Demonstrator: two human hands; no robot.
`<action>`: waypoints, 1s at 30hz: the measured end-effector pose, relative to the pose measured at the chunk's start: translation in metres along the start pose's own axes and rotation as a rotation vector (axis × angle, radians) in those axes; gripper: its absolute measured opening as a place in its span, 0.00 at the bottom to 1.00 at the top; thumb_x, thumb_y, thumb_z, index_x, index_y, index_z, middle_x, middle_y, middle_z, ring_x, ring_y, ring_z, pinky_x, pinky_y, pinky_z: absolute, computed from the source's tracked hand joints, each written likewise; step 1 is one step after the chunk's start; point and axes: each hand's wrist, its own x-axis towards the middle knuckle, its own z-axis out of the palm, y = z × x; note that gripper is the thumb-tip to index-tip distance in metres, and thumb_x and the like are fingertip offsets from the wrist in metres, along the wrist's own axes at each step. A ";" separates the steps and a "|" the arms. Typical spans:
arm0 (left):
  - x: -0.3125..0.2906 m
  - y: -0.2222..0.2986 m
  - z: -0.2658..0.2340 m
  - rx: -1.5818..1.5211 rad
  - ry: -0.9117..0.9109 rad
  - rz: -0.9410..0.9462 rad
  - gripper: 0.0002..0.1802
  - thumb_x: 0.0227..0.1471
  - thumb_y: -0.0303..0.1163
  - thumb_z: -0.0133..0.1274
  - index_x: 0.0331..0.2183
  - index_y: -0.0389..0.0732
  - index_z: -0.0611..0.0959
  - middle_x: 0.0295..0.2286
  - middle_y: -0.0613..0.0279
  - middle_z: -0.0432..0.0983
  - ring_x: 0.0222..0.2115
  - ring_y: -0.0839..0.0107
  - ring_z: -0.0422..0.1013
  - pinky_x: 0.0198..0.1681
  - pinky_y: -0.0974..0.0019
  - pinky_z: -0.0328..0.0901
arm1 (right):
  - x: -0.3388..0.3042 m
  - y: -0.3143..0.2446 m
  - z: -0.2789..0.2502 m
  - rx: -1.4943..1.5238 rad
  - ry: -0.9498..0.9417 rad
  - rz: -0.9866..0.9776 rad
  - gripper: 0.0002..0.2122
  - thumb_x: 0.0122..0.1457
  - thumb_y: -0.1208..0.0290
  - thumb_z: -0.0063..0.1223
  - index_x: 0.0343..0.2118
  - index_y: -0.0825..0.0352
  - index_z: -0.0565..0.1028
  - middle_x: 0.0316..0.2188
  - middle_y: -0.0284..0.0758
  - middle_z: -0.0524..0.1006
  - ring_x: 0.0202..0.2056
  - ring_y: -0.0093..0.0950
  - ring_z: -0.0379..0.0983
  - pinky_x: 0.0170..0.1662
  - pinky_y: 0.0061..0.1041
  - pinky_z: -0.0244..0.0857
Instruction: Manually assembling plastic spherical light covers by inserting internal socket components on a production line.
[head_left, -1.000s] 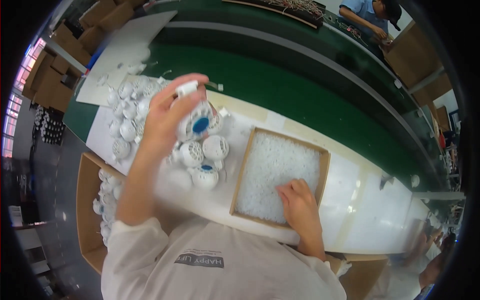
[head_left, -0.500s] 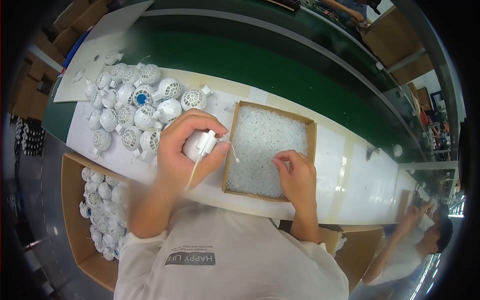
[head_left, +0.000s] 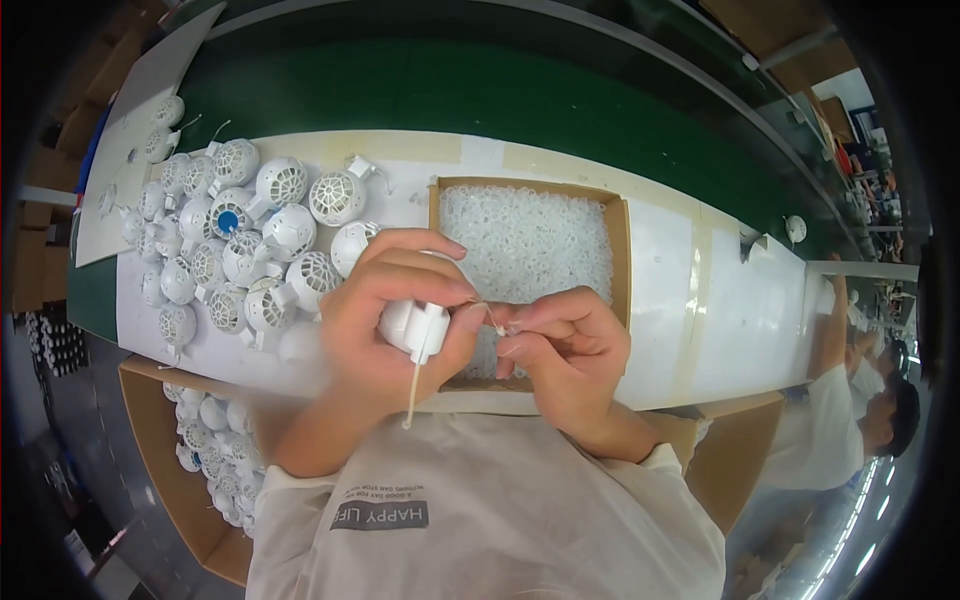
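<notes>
My left hand (head_left: 362, 335) is wrapped round a white plastic ball-shaped housing (head_left: 420, 328) with a square block on its side. A pale cord (head_left: 411, 395) hangs from that block toward me. Between the left thumb and index finger a thin wire (head_left: 490, 312) sticks out to the right. My right hand (head_left: 572, 350) meets the wire's end, its thumb and fingers pinching a small clear plastic piece (head_left: 511, 331), whose exact shape is too small to tell. Both hands hover over the near part of a shallow cardboard box (head_left: 622, 270) full of small clear rings (head_left: 530, 230).
Several white balls with grilles (head_left: 284, 182) crowd the left of the white table (head_left: 740, 330). One shows a blue disc (head_left: 228, 219). A cardboard carton (head_left: 150, 440) of similar balls stands at the lower left, another carton (head_left: 735, 440) at the lower right. A co-worker (head_left: 830, 420) sits at right.
My right hand has left the clear rings and moved left to the wire beside my left hand. The left hand, still round the white housing, has shifted slightly right. The view has shifted too.
</notes>
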 end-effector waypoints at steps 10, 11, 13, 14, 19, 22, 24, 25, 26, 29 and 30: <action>-0.013 0.003 -0.002 0.069 0.123 -0.039 0.16 0.38 0.16 0.65 0.32 0.38 0.79 0.27 0.59 0.80 0.39 0.59 0.75 0.39 0.61 0.71 | 0.000 0.010 0.005 -0.341 -0.139 -0.129 0.07 0.61 0.85 0.51 0.40 0.73 0.69 0.42 0.48 0.80 0.33 0.24 0.77 0.35 0.21 0.73; -0.014 0.003 -0.003 0.072 0.127 -0.037 0.16 0.38 0.16 0.65 0.32 0.38 0.79 0.27 0.59 0.80 0.39 0.59 0.75 0.39 0.61 0.71 | 0.001 0.010 0.005 -0.368 -0.136 -0.149 0.06 0.61 0.84 0.51 0.40 0.73 0.69 0.42 0.49 0.79 0.34 0.25 0.77 0.37 0.22 0.73; -0.015 0.002 -0.007 0.067 0.066 0.017 0.17 0.36 0.16 0.66 0.33 0.38 0.80 0.27 0.60 0.80 0.37 0.60 0.75 0.38 0.61 0.71 | 0.003 0.012 0.003 -0.358 -0.146 -0.148 0.07 0.61 0.83 0.52 0.40 0.74 0.70 0.43 0.49 0.79 0.36 0.26 0.76 0.39 0.23 0.72; -0.016 0.002 -0.008 0.062 0.033 0.044 0.18 0.35 0.17 0.66 0.33 0.38 0.81 0.28 0.60 0.79 0.37 0.60 0.75 0.38 0.61 0.70 | 0.004 0.013 0.002 -0.350 -0.151 -0.146 0.07 0.60 0.83 0.53 0.41 0.74 0.71 0.44 0.49 0.78 0.37 0.27 0.76 0.42 0.24 0.72; -0.017 0.004 -0.011 0.041 -0.189 0.094 0.27 0.35 0.23 0.69 0.42 0.37 0.83 0.35 0.57 0.75 0.37 0.61 0.72 0.40 0.62 0.69 | 0.017 0.014 -0.007 -0.280 -0.174 -0.179 0.06 0.55 0.81 0.60 0.37 0.71 0.78 0.40 0.39 0.79 0.35 0.22 0.74 0.36 0.19 0.67; -0.016 0.014 -0.005 0.101 -0.215 0.026 0.37 0.37 0.29 0.70 0.52 0.36 0.78 0.41 0.54 0.67 0.39 0.62 0.69 0.42 0.63 0.66 | 0.015 0.012 -0.010 -0.196 -0.189 -0.134 0.06 0.55 0.81 0.60 0.36 0.71 0.79 0.40 0.37 0.78 0.36 0.22 0.72 0.38 0.20 0.65; -0.016 0.012 -0.004 0.077 -0.273 -0.008 0.38 0.39 0.32 0.69 0.54 0.36 0.77 0.42 0.54 0.66 0.39 0.62 0.68 0.43 0.64 0.66 | 0.014 0.011 -0.013 -0.151 -0.193 -0.110 0.06 0.54 0.81 0.61 0.35 0.71 0.80 0.39 0.37 0.77 0.37 0.23 0.71 0.39 0.21 0.65; -0.016 0.012 -0.004 0.056 -0.324 -0.038 0.38 0.41 0.34 0.68 0.55 0.35 0.76 0.42 0.53 0.64 0.40 0.62 0.67 0.43 0.64 0.65 | 0.014 0.010 -0.015 -0.127 -0.214 -0.087 0.06 0.54 0.81 0.61 0.35 0.71 0.80 0.38 0.36 0.76 0.37 0.23 0.71 0.39 0.21 0.65; -0.016 0.011 -0.004 0.036 -0.374 -0.068 0.39 0.43 0.36 0.67 0.56 0.34 0.74 0.43 0.52 0.62 0.40 0.62 0.66 0.44 0.65 0.65 | 0.014 0.009 -0.016 -0.102 -0.236 -0.063 0.06 0.54 0.81 0.61 0.35 0.71 0.80 0.37 0.36 0.76 0.36 0.22 0.70 0.39 0.21 0.64; -0.019 0.013 -0.005 0.011 -0.410 -0.116 0.38 0.46 0.37 0.64 0.57 0.33 0.72 0.43 0.52 0.63 0.40 0.62 0.66 0.43 0.65 0.65 | 0.014 0.007 -0.018 -0.056 -0.253 -0.003 0.06 0.53 0.81 0.62 0.35 0.71 0.80 0.36 0.35 0.76 0.35 0.22 0.70 0.39 0.20 0.64; -0.021 0.013 -0.006 0.000 -0.421 -0.140 0.38 0.48 0.37 0.63 0.58 0.32 0.71 0.42 0.52 0.63 0.39 0.62 0.66 0.42 0.66 0.65 | 0.015 0.007 -0.018 -0.040 -0.259 0.035 0.07 0.53 0.81 0.62 0.35 0.71 0.80 0.35 0.35 0.76 0.34 0.22 0.69 0.39 0.21 0.64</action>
